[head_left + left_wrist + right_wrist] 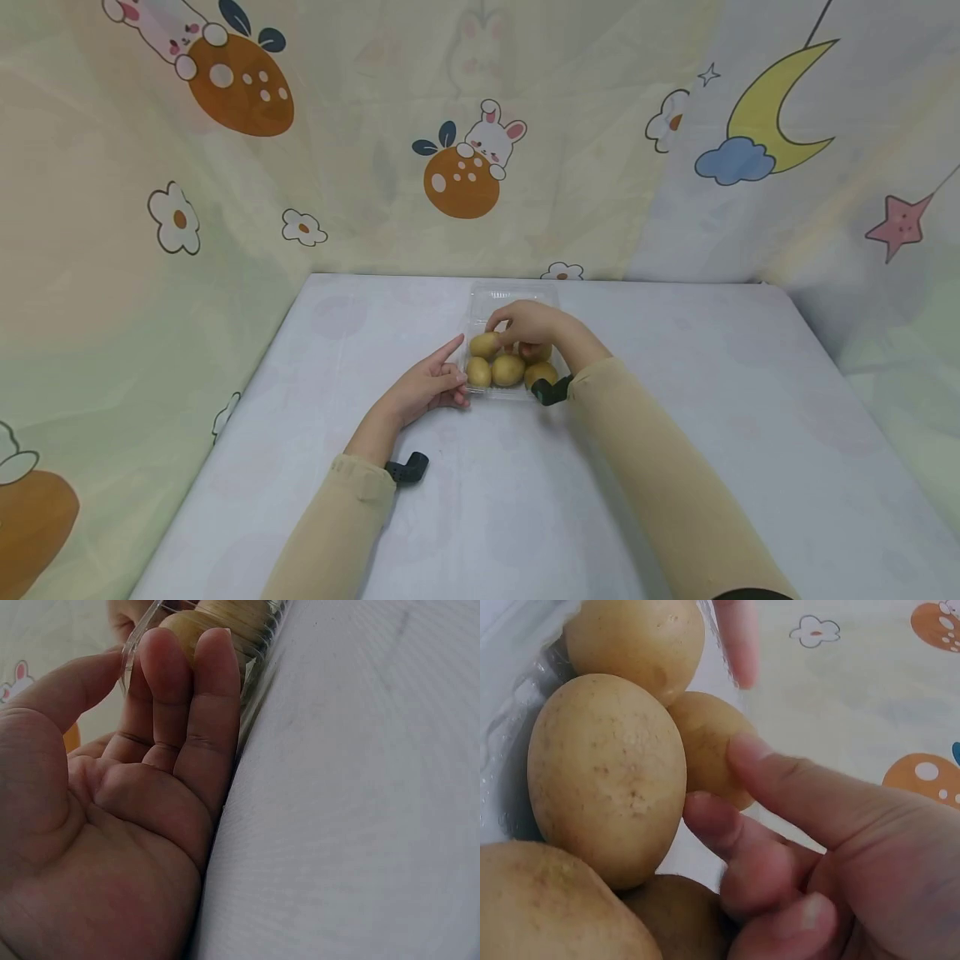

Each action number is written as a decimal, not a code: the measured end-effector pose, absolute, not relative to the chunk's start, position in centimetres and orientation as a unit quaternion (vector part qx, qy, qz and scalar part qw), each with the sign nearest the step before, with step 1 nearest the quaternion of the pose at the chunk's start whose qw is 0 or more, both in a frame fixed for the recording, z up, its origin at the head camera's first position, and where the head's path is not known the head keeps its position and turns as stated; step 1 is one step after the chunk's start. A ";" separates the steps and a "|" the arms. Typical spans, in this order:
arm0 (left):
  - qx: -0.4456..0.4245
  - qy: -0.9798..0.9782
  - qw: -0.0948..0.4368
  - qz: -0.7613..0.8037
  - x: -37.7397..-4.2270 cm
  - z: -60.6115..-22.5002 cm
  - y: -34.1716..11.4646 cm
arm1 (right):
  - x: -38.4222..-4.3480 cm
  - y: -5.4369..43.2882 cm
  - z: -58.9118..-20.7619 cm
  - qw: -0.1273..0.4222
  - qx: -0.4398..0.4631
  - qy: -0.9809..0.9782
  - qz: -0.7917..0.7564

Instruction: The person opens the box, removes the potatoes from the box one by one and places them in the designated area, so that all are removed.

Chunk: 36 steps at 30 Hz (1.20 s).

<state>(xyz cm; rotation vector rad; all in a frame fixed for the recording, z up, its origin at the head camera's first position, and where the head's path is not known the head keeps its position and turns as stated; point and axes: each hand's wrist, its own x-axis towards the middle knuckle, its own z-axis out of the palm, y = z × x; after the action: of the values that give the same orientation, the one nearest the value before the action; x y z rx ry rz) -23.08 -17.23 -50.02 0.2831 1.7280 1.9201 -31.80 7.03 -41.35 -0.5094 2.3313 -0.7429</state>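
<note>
A clear plastic box (491, 299) holding several yellow-brown potatoes (508, 371) sits toward the back of the white table. My right hand (536, 325) reaches over it from the right. Thumb and fingers pinch a potato (705, 746) at the box's back left, seen in the right wrist view. Larger potatoes (607, 780) lie beside those fingers. At the box's left side, my left hand (420, 390) grips the plastic edge between thumb and fingers, its index finger pointing along the wall. The left wrist view shows the thumb at the thin rim (131, 656).
The box's lid (517, 293) is laid back behind the potatoes. A patterned cloth (360, 167) with rabbits and flowers hangs behind and beside the table (675, 333). A black band with a small camera (407, 469) is on the left wrist, another (551, 390) on the right.
</note>
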 end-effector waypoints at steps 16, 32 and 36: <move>0.105 0.642 0.266 0.711 -23.0 -50.0 -17.3 | -31.6 6.2 -41.7 0.293 -0.216 0.895 -0.257; 0.108 0.640 0.267 0.713 -23.1 -50.2 -17.3 | -31.3 5.6 -41.9 0.300 -0.208 0.895 -0.256; 0.108 0.641 0.266 0.712 -23.1 -50.2 -17.3 | -31.4 5.9 -42.2 0.302 -0.209 0.890 -0.270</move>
<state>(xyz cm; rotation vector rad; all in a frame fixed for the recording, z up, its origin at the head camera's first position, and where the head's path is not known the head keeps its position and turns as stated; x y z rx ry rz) -23.14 -17.34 -50.22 0.2924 1.7309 1.9219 -31.41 5.86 -42.16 -0.5541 2.3609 -0.7153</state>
